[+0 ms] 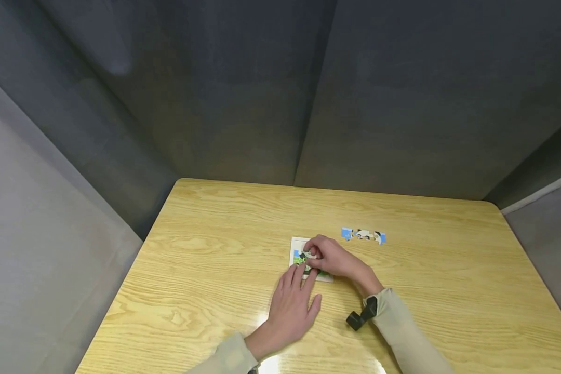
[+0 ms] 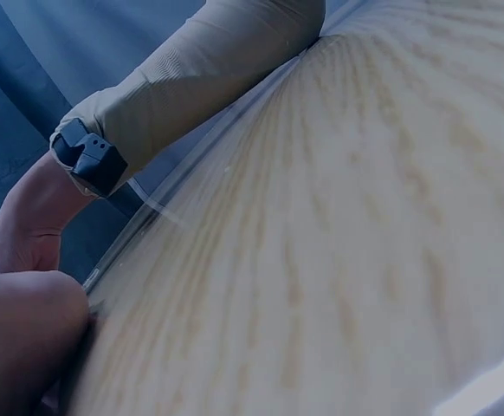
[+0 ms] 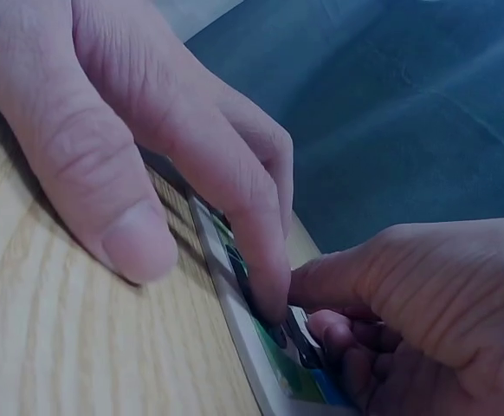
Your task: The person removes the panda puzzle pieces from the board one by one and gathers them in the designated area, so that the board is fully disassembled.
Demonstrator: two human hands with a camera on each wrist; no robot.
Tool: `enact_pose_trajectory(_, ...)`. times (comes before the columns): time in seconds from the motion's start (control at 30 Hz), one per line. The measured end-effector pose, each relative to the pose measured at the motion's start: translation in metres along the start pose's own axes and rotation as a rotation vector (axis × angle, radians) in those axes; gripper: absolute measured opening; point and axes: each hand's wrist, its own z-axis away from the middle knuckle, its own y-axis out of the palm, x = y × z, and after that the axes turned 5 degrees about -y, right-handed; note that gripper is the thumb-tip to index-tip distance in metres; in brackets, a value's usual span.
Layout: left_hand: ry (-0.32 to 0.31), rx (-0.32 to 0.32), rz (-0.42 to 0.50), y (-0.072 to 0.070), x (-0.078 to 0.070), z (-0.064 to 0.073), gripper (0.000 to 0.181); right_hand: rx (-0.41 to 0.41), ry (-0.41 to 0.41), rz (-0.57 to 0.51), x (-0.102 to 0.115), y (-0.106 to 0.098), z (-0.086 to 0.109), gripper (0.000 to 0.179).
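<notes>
A small jigsaw puzzle board (image 1: 297,242) with a pale border and a green, blue and black-and-white picture lies on the table. My right hand (image 1: 333,257) is over its upper part, thumb and fingers pinching a puzzle piece (image 3: 300,336) at the board's surface; the fingers hide much of that piece. From below, my left hand (image 1: 292,306) reaches onto the board with straight fingers, fingertips pressing on the picture beside the right fingertips. In the right wrist view, the left index fingertip touches the picture close to the pinched piece.
Several loose puzzle pieces (image 1: 363,235), blue and black-and-white, lie in a row to the right behind the board. The wooden table (image 1: 205,249) ends at dark curtains (image 1: 243,104) at the back. A black wrist camera (image 1: 362,314) sits on the right sleeve.
</notes>
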Motion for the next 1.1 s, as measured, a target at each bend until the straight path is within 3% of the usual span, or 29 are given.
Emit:
enact_pose_trajectory(0.4,0.03,-0.018,-0.063,-0.003,-0.002,0.002,0.056,0.013,0.034,0.037,0.008,0.003,0.002,0.021)
enact_pose_trajectory(0.67,0.006,0.001,-0.02,-0.004,-0.002,0.004,0.054,-0.004,0.033,0.026,0.01,0.005,-0.001,0.026)
enact_pose_trajectory(1.1,0.006,-0.035,-0.009,-0.003,-0.003,0.005,0.049,-0.014,0.045,0.013,0.011,0.011,-0.001,0.026)
